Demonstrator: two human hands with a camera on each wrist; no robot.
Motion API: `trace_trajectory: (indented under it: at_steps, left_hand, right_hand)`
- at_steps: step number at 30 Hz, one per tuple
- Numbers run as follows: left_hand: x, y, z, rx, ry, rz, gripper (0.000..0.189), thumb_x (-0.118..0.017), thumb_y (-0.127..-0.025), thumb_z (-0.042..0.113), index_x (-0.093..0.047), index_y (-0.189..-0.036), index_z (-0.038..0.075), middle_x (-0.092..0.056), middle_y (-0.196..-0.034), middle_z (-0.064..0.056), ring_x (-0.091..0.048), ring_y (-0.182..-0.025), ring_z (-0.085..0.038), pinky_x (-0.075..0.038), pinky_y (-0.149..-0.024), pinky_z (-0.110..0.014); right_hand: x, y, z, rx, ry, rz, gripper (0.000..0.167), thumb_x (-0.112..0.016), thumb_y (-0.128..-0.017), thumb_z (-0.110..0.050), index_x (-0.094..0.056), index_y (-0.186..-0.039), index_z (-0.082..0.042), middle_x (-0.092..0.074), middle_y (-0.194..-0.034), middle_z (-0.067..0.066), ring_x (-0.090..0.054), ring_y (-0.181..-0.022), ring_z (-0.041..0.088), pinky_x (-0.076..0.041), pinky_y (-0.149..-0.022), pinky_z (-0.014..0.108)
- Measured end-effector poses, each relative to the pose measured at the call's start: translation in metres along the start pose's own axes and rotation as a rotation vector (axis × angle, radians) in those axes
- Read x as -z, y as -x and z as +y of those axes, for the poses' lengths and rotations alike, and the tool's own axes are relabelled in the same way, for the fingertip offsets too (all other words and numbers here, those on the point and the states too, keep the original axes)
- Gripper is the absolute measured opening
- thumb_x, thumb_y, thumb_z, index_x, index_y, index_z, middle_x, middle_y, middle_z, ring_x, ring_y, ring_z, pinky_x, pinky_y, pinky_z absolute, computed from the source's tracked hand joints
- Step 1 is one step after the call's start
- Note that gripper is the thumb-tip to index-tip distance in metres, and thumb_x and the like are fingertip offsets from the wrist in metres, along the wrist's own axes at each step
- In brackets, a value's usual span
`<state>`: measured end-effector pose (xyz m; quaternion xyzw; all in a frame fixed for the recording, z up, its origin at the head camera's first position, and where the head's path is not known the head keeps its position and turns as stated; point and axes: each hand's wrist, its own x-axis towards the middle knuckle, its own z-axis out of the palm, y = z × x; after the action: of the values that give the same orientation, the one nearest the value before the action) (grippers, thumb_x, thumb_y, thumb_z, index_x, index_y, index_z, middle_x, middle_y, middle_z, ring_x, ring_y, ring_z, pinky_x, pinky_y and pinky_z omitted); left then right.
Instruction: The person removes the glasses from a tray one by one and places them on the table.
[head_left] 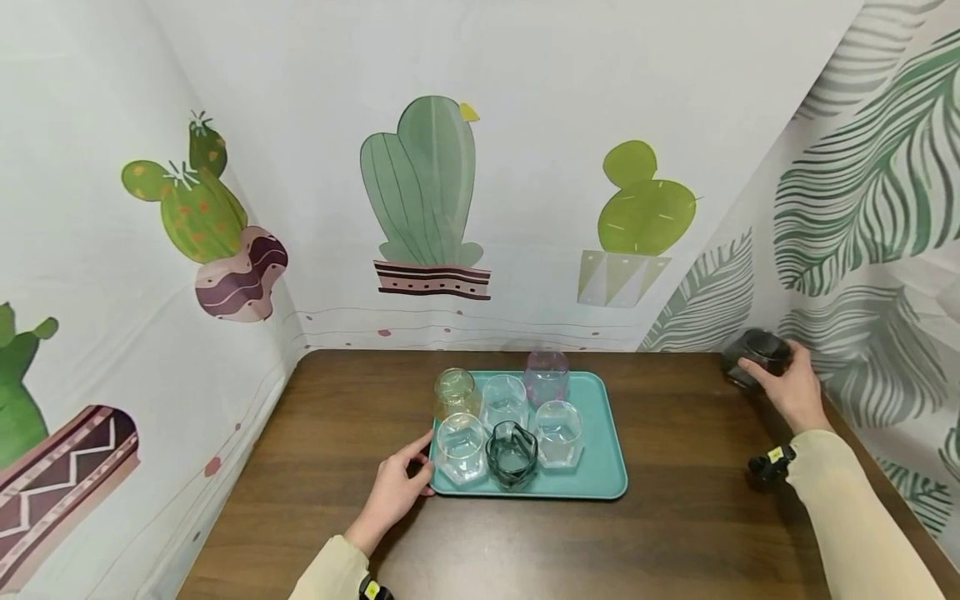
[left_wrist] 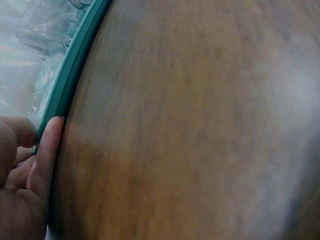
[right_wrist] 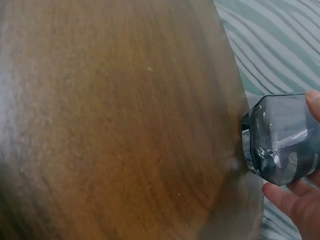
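At the back right of the table, my right hand (head_left: 797,393) holds a dark grey glass (head_left: 759,354) between thumb and fingers. In the right wrist view this faceted glass (right_wrist: 280,140) is tilted, its thick base close to the table edge. My left hand (head_left: 396,487) grips the left edge of a teal tray (head_left: 602,425), with fingers at its rim (left_wrist: 75,60) in the left wrist view. On the tray stand an amber glass (head_left: 454,393), a pink glass (head_left: 546,382), a dark grey glass (head_left: 512,456) and clear glasses (head_left: 558,435), grouped towards its left and middle.
The brown wooden table (head_left: 690,467) is backed by a white cloth wall (head_left: 525,208) printed with cacti. A leaf-patterned cloth (head_left: 862,317) hangs along the right side, close to my right hand.
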<state>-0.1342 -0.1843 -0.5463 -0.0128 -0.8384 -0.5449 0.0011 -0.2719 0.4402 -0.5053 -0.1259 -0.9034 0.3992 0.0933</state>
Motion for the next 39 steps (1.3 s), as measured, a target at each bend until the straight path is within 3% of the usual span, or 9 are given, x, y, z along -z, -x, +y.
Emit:
trace_trajectory:
  at_steps: [6, 11, 14, 16, 18, 20, 27, 33, 39]
  left_hand:
    - [-0.001, 0.000, 0.002, 0.010, 0.005, -0.005, 0.052, -0.064, -0.096, -0.003, -0.058, -0.147, 0.004, -0.063, -0.095, -0.013, -0.067, -0.057, -0.013, -0.063, -0.056, -0.025]
    - [0.000, 0.001, 0.004, 0.011, 0.002, -0.005, 0.052, -0.064, -0.096, -0.004, -0.058, -0.147, 0.003, -0.063, -0.096, -0.013, -0.068, -0.058, -0.013, -0.063, -0.056, -0.025]
    - [0.000, 0.002, 0.003, 0.004, 0.002, -0.005, 0.052, -0.063, -0.096, -0.004, -0.058, -0.147, 0.002, -0.063, -0.097, -0.014, -0.068, -0.058, -0.012, -0.063, -0.056, -0.025]
    - [0.000, 0.002, 0.003, -0.002, 0.003, -0.007, 0.052, -0.063, -0.096, -0.004, -0.058, -0.147, 0.002, -0.063, -0.097, -0.015, -0.067, -0.058, -0.011, -0.064, -0.056, -0.026]
    - [0.000, 0.002, 0.002, -0.002, 0.003, -0.006, 0.052, -0.063, -0.096, -0.004, -0.058, -0.147, 0.002, -0.063, -0.097, -0.015, -0.067, -0.058, -0.011, -0.063, -0.056, -0.026]
    - [0.000, 0.001, 0.002, 0.007, 0.005, -0.004, 0.052, -0.064, -0.096, -0.004, -0.058, -0.147, 0.003, -0.063, -0.097, -0.015, -0.068, -0.058, -0.012, -0.063, -0.057, -0.025]
    - [0.000, 0.001, 0.001, 0.014, 0.009, -0.006, 0.052, -0.064, -0.096, -0.004, -0.058, -0.148, 0.003, -0.063, -0.097, -0.014, -0.068, -0.059, -0.014, -0.063, -0.057, -0.025]
    - [0.000, 0.001, 0.002, 0.012, 0.004, -0.007, 0.052, -0.064, -0.097, -0.004, -0.058, -0.148, 0.003, -0.063, -0.096, -0.014, -0.068, -0.059, -0.014, -0.063, -0.057, -0.024]
    - [0.000, 0.000, 0.002, 0.011, 0.007, -0.006, 0.052, -0.064, -0.097, -0.004, -0.058, -0.148, 0.003, -0.063, -0.096, -0.013, -0.068, -0.059, -0.014, -0.063, -0.057, -0.024]
  right_hand:
    - [0.006, 0.008, 0.000, -0.013, -0.061, -0.030, 0.102, -0.061, -0.101, -0.048, 0.001, -0.163, 0.004, -0.015, -0.161, 0.043, -0.027, -0.145, 0.062, -0.037, -0.107, 0.076]
    - [0.006, 0.018, -0.002, 0.004, -0.044, -0.014, 0.098, -0.060, -0.102, -0.046, -0.004, -0.163, 0.006, -0.023, -0.159, 0.043, -0.032, -0.142, 0.062, -0.038, -0.106, 0.075]
    - [0.004, 0.025, -0.003, -0.001, -0.029, 0.061, 0.090, -0.061, -0.102, -0.041, -0.014, -0.163, 0.005, -0.034, -0.156, 0.039, -0.041, -0.138, 0.056, -0.049, -0.108, 0.059]
    - [0.003, 0.028, -0.004, -0.012, -0.017, 0.125, 0.084, -0.063, -0.101, -0.039, -0.022, -0.162, 0.003, -0.042, -0.153, 0.034, -0.049, -0.134, 0.048, -0.055, -0.102, 0.036]
    - [0.001, 0.033, -0.006, -0.022, -0.014, 0.174, 0.079, -0.064, -0.101, -0.037, -0.029, -0.160, 0.001, -0.048, -0.150, 0.030, -0.053, -0.127, 0.042, -0.052, -0.090, 0.016]
    - [0.000, 0.037, -0.008, -0.016, -0.012, 0.196, 0.076, -0.065, -0.101, -0.038, -0.033, -0.159, 0.000, -0.050, -0.149, 0.028, -0.056, -0.122, 0.033, -0.047, -0.082, 0.008]
    - [-0.006, 0.059, -0.021, 0.114, -0.028, 0.192, 0.067, -0.067, -0.101, -0.034, -0.043, -0.153, 0.001, -0.055, -0.142, 0.026, -0.047, -0.103, -0.006, -0.039, -0.076, -0.001]
    - [-0.013, 0.074, -0.030, 0.285, 0.014, 0.181, 0.058, -0.070, -0.100, -0.023, -0.049, -0.145, 0.007, -0.057, -0.133, 0.030, -0.045, -0.100, -0.011, -0.036, -0.074, -0.004]
    - [-0.021, 0.090, -0.041, 0.361, -0.013, 0.169, 0.054, -0.072, -0.099, -0.019, -0.053, -0.141, 0.007, -0.058, -0.131, 0.029, -0.040, -0.100, -0.020, -0.037, -0.078, -0.004]
